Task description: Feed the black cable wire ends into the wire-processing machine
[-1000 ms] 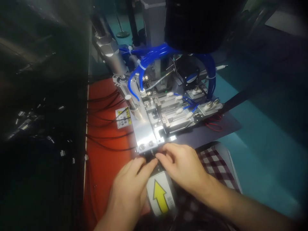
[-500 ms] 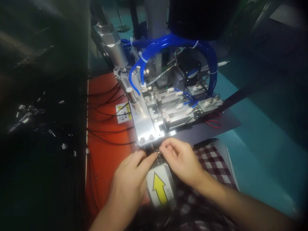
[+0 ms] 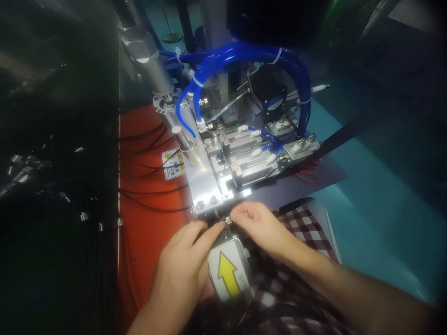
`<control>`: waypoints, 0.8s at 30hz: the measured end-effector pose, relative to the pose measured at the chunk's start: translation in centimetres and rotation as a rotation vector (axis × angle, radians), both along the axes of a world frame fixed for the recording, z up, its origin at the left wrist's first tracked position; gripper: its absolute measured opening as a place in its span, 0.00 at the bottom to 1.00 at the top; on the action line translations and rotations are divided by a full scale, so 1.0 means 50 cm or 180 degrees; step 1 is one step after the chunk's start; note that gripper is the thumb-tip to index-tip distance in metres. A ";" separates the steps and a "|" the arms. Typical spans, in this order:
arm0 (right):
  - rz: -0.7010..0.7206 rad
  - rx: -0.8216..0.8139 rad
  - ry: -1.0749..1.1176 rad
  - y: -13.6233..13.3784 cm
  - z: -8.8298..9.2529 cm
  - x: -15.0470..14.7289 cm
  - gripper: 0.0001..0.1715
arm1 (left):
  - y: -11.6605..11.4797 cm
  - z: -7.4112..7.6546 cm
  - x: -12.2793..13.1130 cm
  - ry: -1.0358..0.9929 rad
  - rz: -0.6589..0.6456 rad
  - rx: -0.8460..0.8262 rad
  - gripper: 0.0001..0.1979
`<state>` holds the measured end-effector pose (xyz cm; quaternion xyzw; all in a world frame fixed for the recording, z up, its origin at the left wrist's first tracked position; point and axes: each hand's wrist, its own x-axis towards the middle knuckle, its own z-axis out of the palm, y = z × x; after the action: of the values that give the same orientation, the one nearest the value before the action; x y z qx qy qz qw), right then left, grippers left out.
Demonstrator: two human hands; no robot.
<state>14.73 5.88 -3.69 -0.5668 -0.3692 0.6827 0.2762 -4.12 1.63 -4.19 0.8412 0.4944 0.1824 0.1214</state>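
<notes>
A small shiny metal piece [image 3: 228, 219] sits at the front of the silver fixture plate [image 3: 206, 188], at the head of a narrow dark track. My right hand [image 3: 258, 228] comes from the right, closed, with thumb and forefinger pinched at that piece. From the left reaches my left hand [image 3: 183, 258], its thumb stretched to the piece's near side and apart from the forefinger; its other fingers are partly hidden. Below the track, between my hands, is a white plate with a yellow arrow [image 3: 227, 274]. The piece's exact shape is too small to make out.
Behind the plate stand pneumatic cylinders [image 3: 256, 160] and a thick blue hose bundle [image 3: 244, 53]. Black cables [image 3: 153, 193] cross the orange base [image 3: 139, 242]. Several small metal parts [image 3: 26, 174] lie on the dark surface at left. A checkered cloth [image 3: 303, 223] is at right.
The view has shifted slightly, so the machine appears a little further left. Both hands stay at the small metal piece, with almost the same pose.
</notes>
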 end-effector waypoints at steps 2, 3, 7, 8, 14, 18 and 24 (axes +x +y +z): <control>0.0032 -0.0147 0.0177 0.007 0.003 0.002 0.13 | -0.001 -0.001 -0.002 -0.0030 -0.0012 -0.0015 0.18; 0.0074 -0.0225 0.0283 0.009 0.003 0.004 0.14 | -0.001 -0.001 -0.003 -0.0005 -0.0027 -0.0007 0.18; 0.0008 -0.0405 0.0653 0.009 -0.008 0.017 0.15 | 0.001 0.000 -0.007 0.0263 -0.0135 0.0155 0.19; -0.0110 -0.0402 0.0673 0.007 -0.012 0.021 0.14 | 0.002 0.001 -0.007 0.0317 -0.0152 0.0189 0.19; -0.0030 0.0000 0.0580 -0.002 -0.021 0.031 0.08 | 0.005 0.003 -0.011 0.0411 -0.0164 0.0243 0.18; -0.0001 -0.0003 0.0440 0.004 -0.020 0.026 0.04 | 0.002 0.003 -0.013 0.0390 -0.0148 0.0205 0.19; 0.0262 0.0726 -0.0219 0.001 -0.019 0.033 0.04 | 0.002 0.011 -0.013 0.0577 -0.0236 0.0294 0.20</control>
<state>16.40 5.93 -4.62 -0.5392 -0.4767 0.6272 0.2978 -4.76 1.71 -3.66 0.8767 0.4629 0.1235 0.0439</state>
